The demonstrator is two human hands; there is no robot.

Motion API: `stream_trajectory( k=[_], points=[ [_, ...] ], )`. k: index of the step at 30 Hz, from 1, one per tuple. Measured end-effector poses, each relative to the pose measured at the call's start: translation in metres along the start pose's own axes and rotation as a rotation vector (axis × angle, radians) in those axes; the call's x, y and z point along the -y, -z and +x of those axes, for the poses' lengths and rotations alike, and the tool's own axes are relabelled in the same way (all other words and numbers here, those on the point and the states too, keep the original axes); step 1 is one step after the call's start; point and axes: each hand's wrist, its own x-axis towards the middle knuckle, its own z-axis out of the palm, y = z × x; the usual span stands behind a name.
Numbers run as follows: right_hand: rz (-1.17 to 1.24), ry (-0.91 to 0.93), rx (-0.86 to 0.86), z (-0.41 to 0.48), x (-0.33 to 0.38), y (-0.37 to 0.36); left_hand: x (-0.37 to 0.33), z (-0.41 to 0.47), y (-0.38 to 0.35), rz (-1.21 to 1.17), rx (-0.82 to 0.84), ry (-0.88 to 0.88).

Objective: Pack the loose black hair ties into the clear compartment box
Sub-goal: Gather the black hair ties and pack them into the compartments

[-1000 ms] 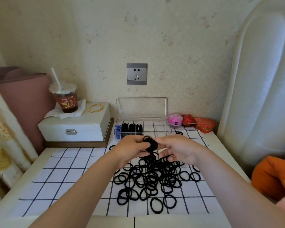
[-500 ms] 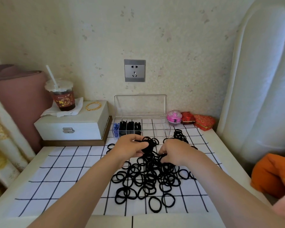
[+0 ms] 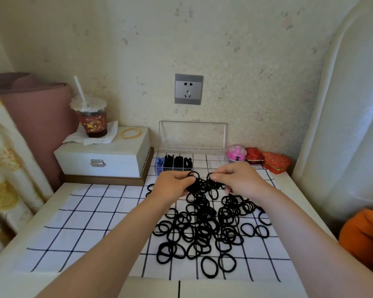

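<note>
No legible text; drink cup (image 3: 92, 123) label print too blurred

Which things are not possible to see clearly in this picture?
- Head view, box front: covered by the left hand and right hand.
- Head view, count of ties in the left hand: fingers hide them.
- Head view, orange thing: cut by the right edge.
- Head view, cup print: too small.

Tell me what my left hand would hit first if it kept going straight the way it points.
Probably the front wall of the clear compartment box, beyond the left hand; the hair ties it holds would touch first. The right hand sits close beside that line. Depth is unclear.
</note>
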Motion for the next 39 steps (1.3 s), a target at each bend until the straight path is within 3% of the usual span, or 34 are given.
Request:
stream_trajectory(
  k=[4,14,18,20,25,31,35,39],
  points=[
    [0.260,-0.035,0.046,-0.003,0.014,-0.011,-0.002,0.000,-0.003,-0.060,0.095,0.035],
    [0.085,0.036,-0.177,0.010,0.018,-0.032,-0.011,-0.003,-0.003,-0.443,0.274,0.184],
    [0.112,-0.059,-0.190,0.009,0.017,-0.029,-0.011,-0.003,-0.003,-0.362,0.336,0.137],
    [0.178,-0.143,-0.125,0.006,0.017,-0.024,-0.008,-0.002,-0.002,-0.297,0.338,0.117],
    [0.502,-0.361,0.288,0.000,0.015,-0.016,-0.009,-0.004,-0.001,-0.208,0.330,0.068],
    [0.463,-0.360,0.352,0.005,0.009,-0.010,-0.008,-0.001,0.001,-0.130,0.189,0.074],
    [0.616,-0.301,0.318,0.004,0.011,-0.014,-0.008,0.002,0.001,-0.144,0.148,0.088],
    [0.603,-0.228,0.243,0.006,0.012,-0.019,-0.008,0.010,0.006,-0.132,0.169,0.101]
  ],
)
